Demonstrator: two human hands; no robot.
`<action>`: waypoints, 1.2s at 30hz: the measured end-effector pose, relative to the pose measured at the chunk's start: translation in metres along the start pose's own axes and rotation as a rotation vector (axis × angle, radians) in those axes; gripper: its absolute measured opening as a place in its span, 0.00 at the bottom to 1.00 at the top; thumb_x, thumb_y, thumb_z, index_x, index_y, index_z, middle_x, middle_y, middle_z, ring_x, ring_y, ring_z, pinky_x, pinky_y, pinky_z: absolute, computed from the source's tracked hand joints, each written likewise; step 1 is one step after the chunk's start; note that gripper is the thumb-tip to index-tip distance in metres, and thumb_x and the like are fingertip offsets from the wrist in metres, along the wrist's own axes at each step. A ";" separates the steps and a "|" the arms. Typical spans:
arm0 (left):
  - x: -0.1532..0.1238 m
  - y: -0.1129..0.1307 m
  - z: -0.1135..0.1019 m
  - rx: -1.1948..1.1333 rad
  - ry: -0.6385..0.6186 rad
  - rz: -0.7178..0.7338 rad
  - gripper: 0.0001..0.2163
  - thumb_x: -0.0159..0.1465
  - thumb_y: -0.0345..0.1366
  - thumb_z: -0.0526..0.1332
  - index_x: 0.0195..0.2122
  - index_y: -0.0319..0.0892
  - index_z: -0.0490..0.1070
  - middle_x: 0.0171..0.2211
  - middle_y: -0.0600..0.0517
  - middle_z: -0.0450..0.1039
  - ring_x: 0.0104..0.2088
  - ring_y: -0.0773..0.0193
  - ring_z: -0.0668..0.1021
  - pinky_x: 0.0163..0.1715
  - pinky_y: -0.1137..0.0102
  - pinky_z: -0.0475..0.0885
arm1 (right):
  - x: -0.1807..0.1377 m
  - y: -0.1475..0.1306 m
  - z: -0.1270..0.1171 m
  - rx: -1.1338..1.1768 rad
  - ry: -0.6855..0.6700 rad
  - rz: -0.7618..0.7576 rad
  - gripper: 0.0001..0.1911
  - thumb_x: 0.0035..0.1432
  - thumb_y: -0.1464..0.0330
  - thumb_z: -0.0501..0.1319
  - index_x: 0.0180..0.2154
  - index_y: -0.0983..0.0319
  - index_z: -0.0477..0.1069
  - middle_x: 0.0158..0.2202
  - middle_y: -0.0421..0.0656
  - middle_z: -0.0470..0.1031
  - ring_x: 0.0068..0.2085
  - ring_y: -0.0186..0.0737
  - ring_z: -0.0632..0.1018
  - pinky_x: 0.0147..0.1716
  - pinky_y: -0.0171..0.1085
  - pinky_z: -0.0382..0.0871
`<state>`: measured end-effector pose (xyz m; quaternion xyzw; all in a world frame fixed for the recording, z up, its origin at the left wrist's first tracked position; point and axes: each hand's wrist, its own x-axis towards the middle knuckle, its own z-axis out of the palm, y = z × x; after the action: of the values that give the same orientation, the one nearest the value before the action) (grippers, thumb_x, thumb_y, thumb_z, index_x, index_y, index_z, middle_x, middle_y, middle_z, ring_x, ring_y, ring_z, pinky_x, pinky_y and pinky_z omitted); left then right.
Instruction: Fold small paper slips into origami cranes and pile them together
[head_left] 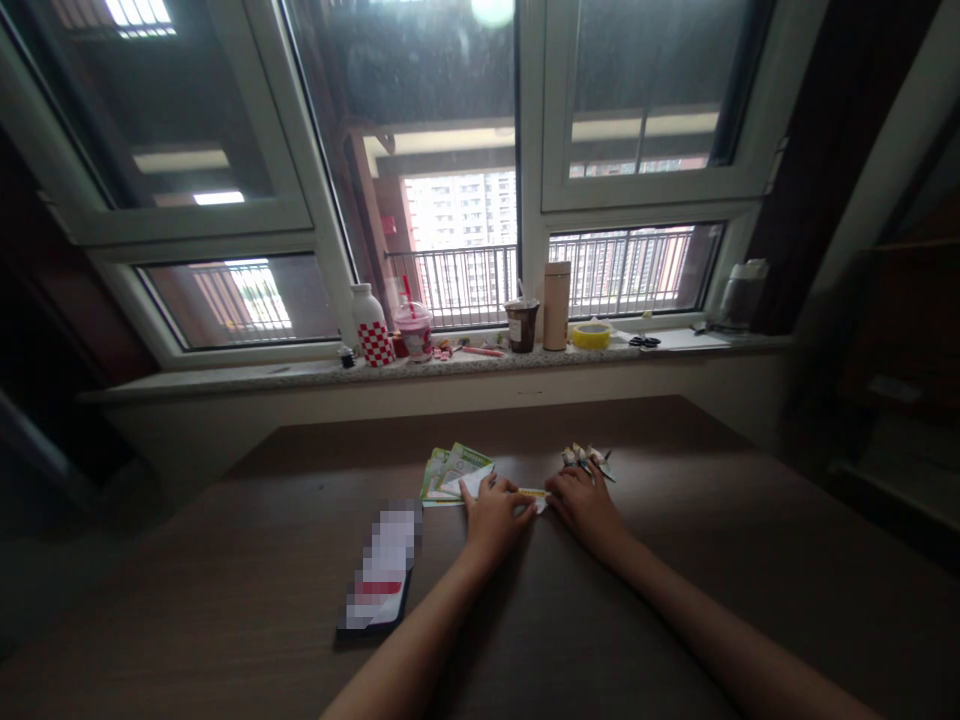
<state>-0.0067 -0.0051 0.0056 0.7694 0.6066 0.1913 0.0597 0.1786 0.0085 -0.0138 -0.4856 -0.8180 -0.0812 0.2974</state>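
Note:
Between my two hands, low over the brown table (247, 560), is a small white piece of paper (540, 503) with a yellow strip along its far edge. My left hand (495, 515) pinches its left side with bent fingers. At the paper's right end, my right hand (589, 508) has its fingers closed on the edge. Several green-and-white paper sheets (461, 460) lie fanned out just beyond my left hand, partly covered by it. Past my right fingers sits a small cluster of folded paper pieces (589, 460), partly hidden by that hand.
A phone (382, 570) with a blurred screen lies left of my left forearm. Along the windowsill stand a red-checked white bottle (373, 330), a pink drink cup (413, 330), a dark drink cup (521, 325), a tan flask (556, 305), yellow tape (591, 336) and black scissors (644, 342).

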 end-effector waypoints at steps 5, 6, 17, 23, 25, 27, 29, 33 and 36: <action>0.000 0.000 0.001 -0.029 0.025 0.002 0.09 0.63 0.49 0.61 0.41 0.63 0.78 0.48 0.54 0.75 0.60 0.47 0.66 0.58 0.28 0.37 | 0.002 -0.003 -0.001 -0.034 0.011 0.028 0.06 0.65 0.68 0.57 0.37 0.58 0.72 0.37 0.42 0.79 0.47 0.45 0.75 0.62 0.55 0.47; 0.000 0.000 0.001 -0.033 0.028 0.002 0.09 0.63 0.49 0.61 0.41 0.63 0.78 0.48 0.55 0.75 0.60 0.47 0.65 0.58 0.28 0.37 | 0.002 -0.004 -0.002 -0.045 0.008 0.021 0.06 0.65 0.67 0.57 0.36 0.58 0.73 0.37 0.42 0.79 0.47 0.45 0.74 0.62 0.55 0.47; -0.001 -0.002 0.003 -0.039 0.038 0.008 0.09 0.63 0.50 0.60 0.42 0.63 0.78 0.48 0.55 0.75 0.60 0.48 0.65 0.59 0.30 0.35 | -0.004 -0.002 -0.005 -0.011 0.009 -0.013 0.08 0.63 0.65 0.60 0.41 0.49 0.78 0.39 0.39 0.80 0.47 0.45 0.74 0.62 0.59 0.42; 0.000 0.000 0.001 0.002 0.012 0.004 0.11 0.64 0.49 0.60 0.45 0.63 0.77 0.49 0.54 0.74 0.59 0.48 0.64 0.60 0.31 0.36 | -0.003 -0.004 -0.008 -0.030 -0.016 -0.006 0.11 0.63 0.67 0.60 0.43 0.47 0.78 0.39 0.40 0.79 0.47 0.46 0.74 0.62 0.59 0.44; 0.000 0.000 0.000 0.011 0.002 0.010 0.11 0.64 0.48 0.60 0.46 0.64 0.76 0.49 0.53 0.74 0.59 0.48 0.64 0.60 0.31 0.35 | -0.003 -0.005 -0.008 -0.033 -0.018 0.003 0.11 0.63 0.67 0.59 0.42 0.47 0.78 0.39 0.40 0.79 0.47 0.46 0.74 0.62 0.59 0.43; 0.000 0.000 0.000 0.011 -0.005 0.019 0.11 0.64 0.48 0.60 0.47 0.64 0.76 0.49 0.53 0.73 0.59 0.48 0.64 0.59 0.31 0.35 | -0.002 -0.006 -0.008 -0.041 -0.019 0.015 0.11 0.63 0.67 0.58 0.42 0.48 0.78 0.39 0.40 0.79 0.47 0.46 0.74 0.62 0.59 0.42; 0.000 0.000 0.000 0.012 -0.003 0.034 0.11 0.64 0.47 0.60 0.47 0.65 0.76 0.49 0.53 0.73 0.60 0.47 0.64 0.58 0.30 0.35 | 0.000 -0.007 -0.007 -0.045 -0.016 0.032 0.10 0.64 0.67 0.58 0.42 0.50 0.77 0.39 0.40 0.79 0.48 0.46 0.74 0.63 0.59 0.43; 0.000 -0.001 0.001 0.019 0.013 0.047 0.11 0.64 0.47 0.60 0.47 0.66 0.75 0.49 0.53 0.73 0.60 0.47 0.63 0.58 0.30 0.33 | 0.002 -0.008 -0.006 -0.064 -0.011 0.065 0.08 0.64 0.67 0.57 0.41 0.54 0.75 0.39 0.41 0.80 0.47 0.45 0.74 0.62 0.57 0.46; 0.001 0.000 0.000 0.007 -0.005 0.028 0.11 0.64 0.47 0.60 0.47 0.65 0.75 0.51 0.53 0.72 0.60 0.48 0.63 0.59 0.31 0.33 | 0.001 -0.008 -0.005 -0.076 -0.011 0.048 0.08 0.64 0.66 0.57 0.38 0.54 0.76 0.38 0.41 0.80 0.47 0.45 0.75 0.62 0.57 0.46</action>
<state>-0.0065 -0.0045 0.0055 0.7785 0.5963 0.1879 0.0560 0.1740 0.0029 -0.0077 -0.5165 -0.8041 -0.1023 0.2759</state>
